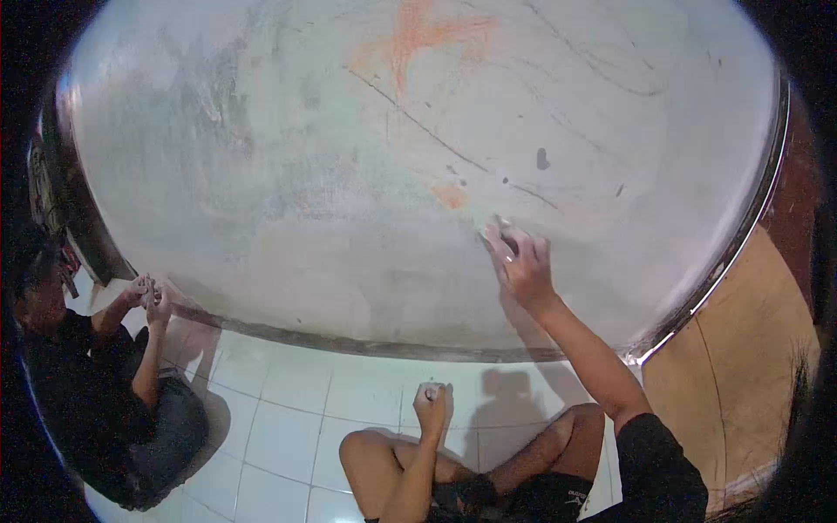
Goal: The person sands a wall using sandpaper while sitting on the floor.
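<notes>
The right hand (527, 266) has its fingers bent, with the tips at the board and seeming to touch it; whether they pinch some small thing, I cannot tell. The left hand (430, 410), lower and to the left of this grip, is curled into a fist above the crossed legs (what may be inside, I cannot tell).

The board (261, 174), very large and pale, spreads behind the right hand and far around it. Below the grip is the white tiled floor (288, 436). To the right and lower stands a brown panel (715, 366). Far to the left sits another person (105, 401), both hands together. Above the grip, well apart, is an orange mark (414, 39); a dark line (436, 137) slants just above the fingers. A small orange smudge (451, 195) lies near them, up and left.
</notes>
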{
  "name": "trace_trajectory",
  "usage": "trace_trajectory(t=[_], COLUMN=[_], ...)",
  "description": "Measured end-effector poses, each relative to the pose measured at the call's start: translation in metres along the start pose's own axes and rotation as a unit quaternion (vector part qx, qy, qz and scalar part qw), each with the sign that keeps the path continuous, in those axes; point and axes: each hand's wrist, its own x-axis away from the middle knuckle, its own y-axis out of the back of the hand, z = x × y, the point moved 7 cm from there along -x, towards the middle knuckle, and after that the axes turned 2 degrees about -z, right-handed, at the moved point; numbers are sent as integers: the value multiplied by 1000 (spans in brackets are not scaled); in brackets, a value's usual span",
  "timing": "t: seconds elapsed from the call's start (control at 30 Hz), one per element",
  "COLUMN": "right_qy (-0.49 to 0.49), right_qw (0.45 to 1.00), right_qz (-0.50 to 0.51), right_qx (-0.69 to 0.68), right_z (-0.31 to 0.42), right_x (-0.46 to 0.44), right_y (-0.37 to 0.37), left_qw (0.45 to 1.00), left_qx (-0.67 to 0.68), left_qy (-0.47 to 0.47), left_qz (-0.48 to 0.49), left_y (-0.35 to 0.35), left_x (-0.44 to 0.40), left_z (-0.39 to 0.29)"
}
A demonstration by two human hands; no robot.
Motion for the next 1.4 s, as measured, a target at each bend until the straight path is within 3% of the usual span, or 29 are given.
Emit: trace_trajectory(t=[0.1,0.3,0.4,0.43,0.53,0.57,0.67,0.7,0.83,0.93,0.97,1.07,1.17,1.3,1.4], right_qy=[35,66,92,95,72,68,75,89,84,50,39,33,50,35,49], right_qw=[998,990,983,986,989,989,988,989,987,988,988,994,990,990,992], right_qz=[-26,-25,1,-4,45,55,12,7,24,61,64,38,44,69,58], right_qx=[53,119,157,136,123,121,132,116,131,131,133,101,124,119,104], right_z=[10,1,16,15,15,10,2,8,15,9,7,6,17,12,13], right_x=[-44,-15,-43,-51,-33,-18,-3,-13,-40,-22,-15,-21,-38,-29,-36], right_y=[-4,2,-5,-8,-8,-9,-15,-10,-3,-3,-3,-11,-5,4,-1], left_qw=[995,995,954,991,983,995,978,985,936,937,972,968,959,928,923], left_qx=[7,15,266,134,88,64,144,120,291,262,179,151,223,266,295], left_qy=[100,94,138,22,159,77,151,122,196,231,151,184,174,260,247], left_qz=[-10,3,12,1,22,-3,10,11,-34,7,37,76,14,17,20], left_y=[1,7,-9,-13,-6,-5,-1,-6,-9,-16,-9,-11,-11,-15,-18], left_x=[-3,-5,-7,-14,-3,-7,-8,-19,-17,-5,-5,-8,-9,-1,-8], left_z=[14,2,19,44,24,24,24,62,68,52,29,38,39,39,51])
